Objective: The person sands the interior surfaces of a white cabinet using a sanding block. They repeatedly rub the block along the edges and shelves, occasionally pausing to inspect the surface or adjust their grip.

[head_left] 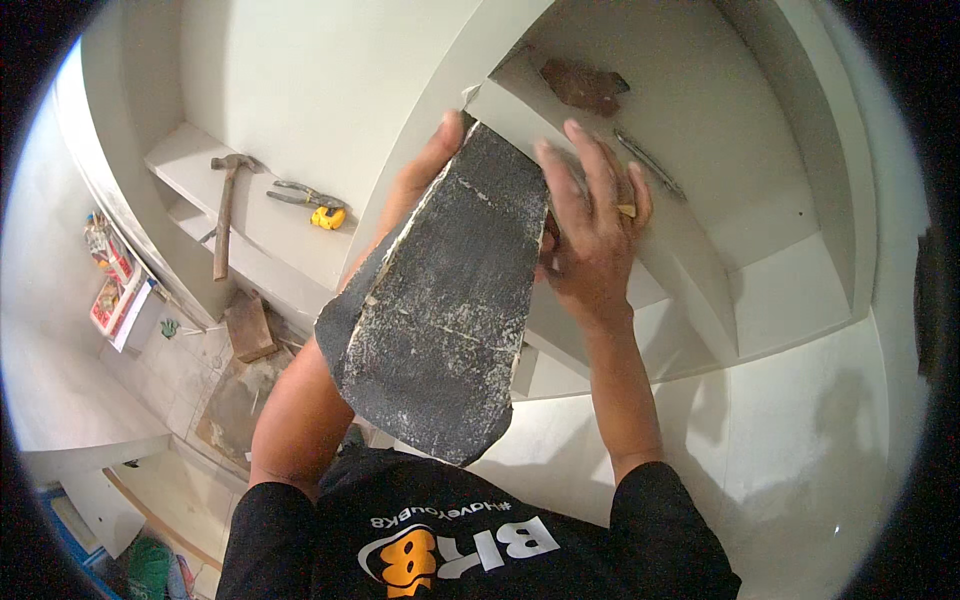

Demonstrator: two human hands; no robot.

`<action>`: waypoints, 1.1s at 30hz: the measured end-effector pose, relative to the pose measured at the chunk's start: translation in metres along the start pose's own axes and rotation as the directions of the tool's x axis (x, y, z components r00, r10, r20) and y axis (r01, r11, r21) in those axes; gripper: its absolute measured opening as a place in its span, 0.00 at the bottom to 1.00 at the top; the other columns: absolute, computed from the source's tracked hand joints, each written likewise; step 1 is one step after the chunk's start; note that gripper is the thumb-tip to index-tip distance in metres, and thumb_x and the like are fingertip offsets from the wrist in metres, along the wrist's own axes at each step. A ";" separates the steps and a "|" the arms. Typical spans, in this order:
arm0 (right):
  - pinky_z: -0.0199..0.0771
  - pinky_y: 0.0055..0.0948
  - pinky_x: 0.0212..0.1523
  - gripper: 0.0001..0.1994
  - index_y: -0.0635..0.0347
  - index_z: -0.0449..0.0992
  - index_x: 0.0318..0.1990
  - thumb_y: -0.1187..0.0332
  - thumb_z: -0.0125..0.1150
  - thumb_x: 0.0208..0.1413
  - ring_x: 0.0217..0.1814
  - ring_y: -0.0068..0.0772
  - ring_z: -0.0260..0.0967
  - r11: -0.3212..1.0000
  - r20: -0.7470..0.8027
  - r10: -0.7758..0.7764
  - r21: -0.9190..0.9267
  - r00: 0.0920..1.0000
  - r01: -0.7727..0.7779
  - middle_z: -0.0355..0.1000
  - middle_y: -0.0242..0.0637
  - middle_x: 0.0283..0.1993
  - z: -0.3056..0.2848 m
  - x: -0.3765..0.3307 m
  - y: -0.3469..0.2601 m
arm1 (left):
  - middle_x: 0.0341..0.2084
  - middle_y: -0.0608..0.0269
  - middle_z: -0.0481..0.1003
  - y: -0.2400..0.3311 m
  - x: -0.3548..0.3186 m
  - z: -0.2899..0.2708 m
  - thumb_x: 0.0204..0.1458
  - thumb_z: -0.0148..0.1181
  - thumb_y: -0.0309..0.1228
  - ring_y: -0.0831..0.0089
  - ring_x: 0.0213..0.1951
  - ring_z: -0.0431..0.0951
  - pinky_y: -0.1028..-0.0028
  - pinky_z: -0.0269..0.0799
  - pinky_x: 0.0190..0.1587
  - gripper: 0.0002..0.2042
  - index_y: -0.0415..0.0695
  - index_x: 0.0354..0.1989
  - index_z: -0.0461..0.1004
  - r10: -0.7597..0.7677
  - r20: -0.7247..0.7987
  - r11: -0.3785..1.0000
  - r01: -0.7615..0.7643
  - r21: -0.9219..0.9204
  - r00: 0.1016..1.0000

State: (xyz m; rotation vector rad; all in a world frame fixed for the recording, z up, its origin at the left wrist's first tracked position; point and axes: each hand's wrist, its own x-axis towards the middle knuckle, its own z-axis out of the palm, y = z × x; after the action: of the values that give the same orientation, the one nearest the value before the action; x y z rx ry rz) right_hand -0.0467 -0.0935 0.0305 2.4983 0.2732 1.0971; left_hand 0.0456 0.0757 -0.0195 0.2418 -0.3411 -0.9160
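A large dark grey slab (pixel 445 300), rough-edged and streaked with white, is held upright against the corner of a white built-in shelf (pixel 700 130). My left hand (pixel 425 170) grips its upper left edge from behind, thumb showing at the top. My right hand (pixel 590 225) presses flat with spread fingers on its upper right edge and the white shelf wall. A small yellowish bit (pixel 627 210) shows between the right hand's fingers.
On the left shelf lie a hammer (pixel 225 215), pliers (pixel 300 195) and a yellow tape measure (pixel 327 217). A brown broken piece (pixel 585 85) and a thin metal tool (pixel 650 162) rest on the right shelf. A wooden block (pixel 248 325) and boxes (pixel 112 285) sit on the floor.
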 end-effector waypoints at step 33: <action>0.43 0.56 0.71 0.16 0.40 0.83 0.53 0.53 0.63 0.59 0.54 0.32 0.66 0.999 -0.242 0.036 -0.027 0.970 -0.043 0.72 0.21 0.42 0.026 0.000 -0.012 | 0.40 0.61 0.81 -0.014 0.028 -0.028 0.63 0.59 0.37 0.75 0.45 0.79 0.70 0.72 0.51 0.13 0.40 0.46 0.80 0.635 0.118 0.417 -0.467 0.780 0.764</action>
State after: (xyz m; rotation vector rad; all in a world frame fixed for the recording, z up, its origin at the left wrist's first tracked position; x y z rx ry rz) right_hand -0.0282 -0.0894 0.0093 2.3513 0.2722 1.4126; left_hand 0.0621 0.0461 -0.0453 0.9728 -0.5837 0.0062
